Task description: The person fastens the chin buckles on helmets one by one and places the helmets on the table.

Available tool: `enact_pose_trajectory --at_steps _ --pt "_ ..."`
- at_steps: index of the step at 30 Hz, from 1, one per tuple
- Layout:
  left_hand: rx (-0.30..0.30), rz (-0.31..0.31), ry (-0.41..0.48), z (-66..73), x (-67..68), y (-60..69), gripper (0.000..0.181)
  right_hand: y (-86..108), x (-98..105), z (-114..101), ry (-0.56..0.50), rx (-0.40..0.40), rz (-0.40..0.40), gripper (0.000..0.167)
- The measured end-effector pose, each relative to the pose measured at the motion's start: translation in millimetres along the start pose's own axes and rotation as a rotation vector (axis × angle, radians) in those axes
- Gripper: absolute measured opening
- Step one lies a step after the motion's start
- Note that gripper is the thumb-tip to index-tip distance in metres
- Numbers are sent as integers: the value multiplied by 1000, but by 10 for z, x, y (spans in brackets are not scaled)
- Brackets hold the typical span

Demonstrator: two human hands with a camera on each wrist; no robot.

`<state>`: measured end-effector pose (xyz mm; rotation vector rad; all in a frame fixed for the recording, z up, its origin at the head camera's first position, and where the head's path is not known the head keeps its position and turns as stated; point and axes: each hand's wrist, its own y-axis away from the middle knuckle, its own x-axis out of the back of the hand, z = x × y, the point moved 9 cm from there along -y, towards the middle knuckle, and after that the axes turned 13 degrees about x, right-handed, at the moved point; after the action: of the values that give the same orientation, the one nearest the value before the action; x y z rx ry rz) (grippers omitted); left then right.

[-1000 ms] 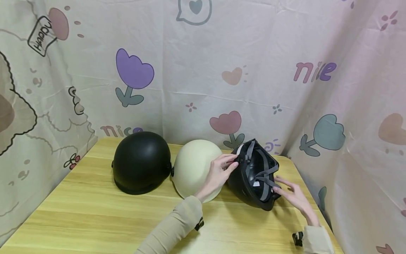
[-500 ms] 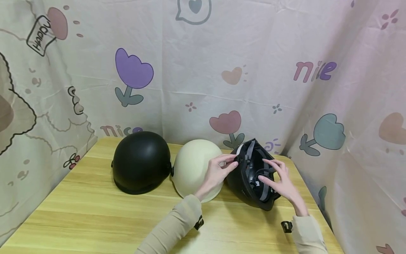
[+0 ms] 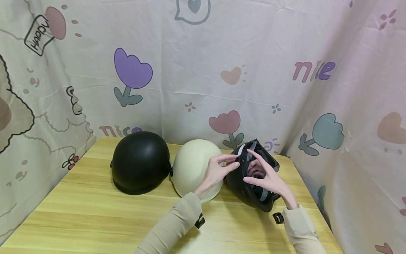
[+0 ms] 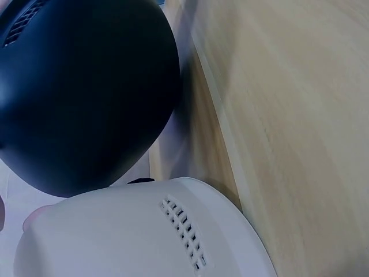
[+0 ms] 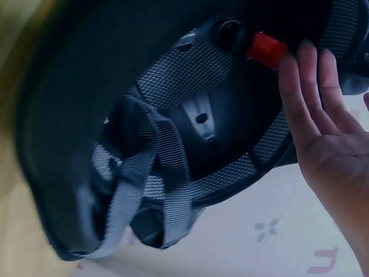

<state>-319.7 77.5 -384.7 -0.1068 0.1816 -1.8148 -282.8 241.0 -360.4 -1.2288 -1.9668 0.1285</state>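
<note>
In the head view a black helmet (image 3: 242,195) lies tipped at the right, its hollow side turned toward the right and front. My left hand (image 3: 215,174) pinches its near rim by a round side knob, passing in front of a cream helmet (image 3: 190,162). My right hand (image 3: 269,178) is at the helmet's mouth, fingers and thumb spread and fairly straight. Up close, the right wrist view has grey straps (image 5: 173,167) hanging inside and a red buckle piece (image 5: 267,51) beside my fingertips; whether they touch is unclear. The left hand is hardly seen in its own wrist view.
Another black helmet (image 3: 139,164) stands dome up at the left, beside the cream one. All sit on a wooden table (image 3: 104,218). A patterned cloth (image 3: 190,63) hangs behind and along both sides.
My right hand has moved left from the helmet's right edge, across its opening toward the left hand. The left hand keeps its hold on the rim, and the helmet barely shifts.
</note>
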Motion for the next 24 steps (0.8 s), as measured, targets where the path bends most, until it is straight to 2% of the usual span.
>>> enact_pose_trajectory --at_steps 6,13,24 --pt "21 2 -22 9 -7 2 29 -90 -72 -5 -3 -75 -68 88" --pt "44 -2 -10 1 -24 -8 29 -134 -103 80 -26 -145 -93 92" --pt "35 -67 23 3 -76 -30 30 -169 -31 7 -25 -105 -55 85"
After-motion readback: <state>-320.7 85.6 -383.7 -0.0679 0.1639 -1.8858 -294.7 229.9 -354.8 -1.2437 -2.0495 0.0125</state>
